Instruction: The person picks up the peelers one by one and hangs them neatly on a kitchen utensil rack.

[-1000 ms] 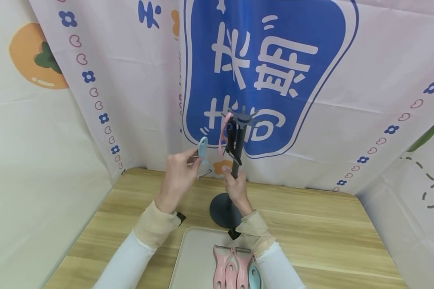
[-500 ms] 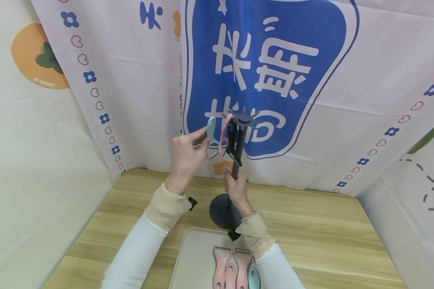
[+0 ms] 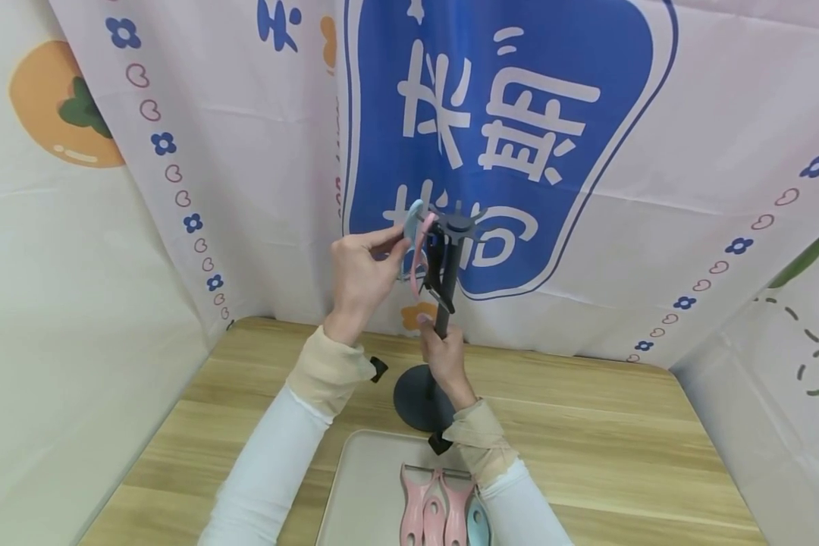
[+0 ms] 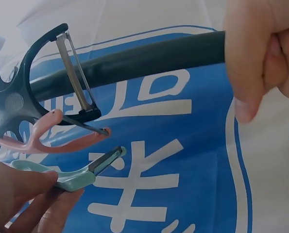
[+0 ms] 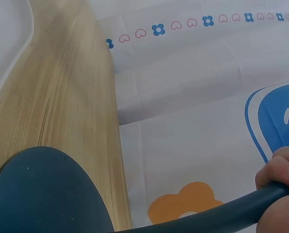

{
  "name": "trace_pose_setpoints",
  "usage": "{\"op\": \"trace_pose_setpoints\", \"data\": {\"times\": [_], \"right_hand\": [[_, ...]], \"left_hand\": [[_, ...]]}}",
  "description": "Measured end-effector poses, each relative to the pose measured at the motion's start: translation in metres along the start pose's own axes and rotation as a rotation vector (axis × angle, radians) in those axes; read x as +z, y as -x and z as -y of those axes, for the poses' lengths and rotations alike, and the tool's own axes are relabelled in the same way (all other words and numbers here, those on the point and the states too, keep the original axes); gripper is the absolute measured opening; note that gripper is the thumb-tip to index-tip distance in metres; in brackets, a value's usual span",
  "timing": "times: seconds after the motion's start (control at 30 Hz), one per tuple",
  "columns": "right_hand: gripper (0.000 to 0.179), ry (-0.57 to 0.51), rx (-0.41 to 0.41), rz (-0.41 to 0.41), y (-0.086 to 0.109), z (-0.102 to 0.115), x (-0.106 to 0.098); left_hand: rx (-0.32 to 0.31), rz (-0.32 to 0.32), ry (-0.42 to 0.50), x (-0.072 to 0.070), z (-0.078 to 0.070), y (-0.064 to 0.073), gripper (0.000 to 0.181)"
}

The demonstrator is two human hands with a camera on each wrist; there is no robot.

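Note:
My left hand (image 3: 365,269) pinches a light blue peeler (image 4: 76,178) by its handle, up beside the hooked top of a dark stand (image 3: 459,224). Its blade end points down in the head view. Right next to it a pink peeler (image 4: 61,141) hangs from the stand, and a black peeler (image 4: 42,73) hangs close by that one. My right hand (image 3: 445,355) grips the stand's pole (image 4: 154,58) partway up, fingers wrapped round it. In the right wrist view the round base (image 5: 47,194) sits on the wooden table.
A beige tray (image 3: 365,485) lies in front of the stand, holding several pink peelers (image 3: 415,508) and a light blue one (image 3: 478,523). The wooden table (image 3: 607,432) runs back to a printed cloth (image 3: 587,265) hanging behind the stand.
My left hand has moved up and to the right, carrying the light blue peeler from left of the stand to its hooks. My right hand keeps its hold on the pole.

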State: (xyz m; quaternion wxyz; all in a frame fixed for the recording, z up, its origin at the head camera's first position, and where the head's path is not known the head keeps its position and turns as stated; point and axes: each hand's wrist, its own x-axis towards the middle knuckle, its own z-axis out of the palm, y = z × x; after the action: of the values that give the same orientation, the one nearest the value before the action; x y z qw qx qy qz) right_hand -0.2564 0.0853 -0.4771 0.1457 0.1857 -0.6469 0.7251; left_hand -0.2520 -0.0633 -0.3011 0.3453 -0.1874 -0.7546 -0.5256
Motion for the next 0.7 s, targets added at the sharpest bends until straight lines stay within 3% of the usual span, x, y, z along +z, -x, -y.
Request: {"op": "trace_pose_setpoints", "data": {"times": [0.37, 0.7], "right_hand": [[0.061, -0.022, 0.014, -0.005, 0.0, -0.0017, 0.0027], [0.061, -0.019, 0.023, -0.016, -0.0004, -0.0011, 0.0003]], "left_hand": [[-0.015, 0.022, 0.038, 0.0048, -0.0027, -0.009, 0.021], [-0.006, 0.045, 0.051, 0.009, -0.0063, -0.0078, 0.019]]}}
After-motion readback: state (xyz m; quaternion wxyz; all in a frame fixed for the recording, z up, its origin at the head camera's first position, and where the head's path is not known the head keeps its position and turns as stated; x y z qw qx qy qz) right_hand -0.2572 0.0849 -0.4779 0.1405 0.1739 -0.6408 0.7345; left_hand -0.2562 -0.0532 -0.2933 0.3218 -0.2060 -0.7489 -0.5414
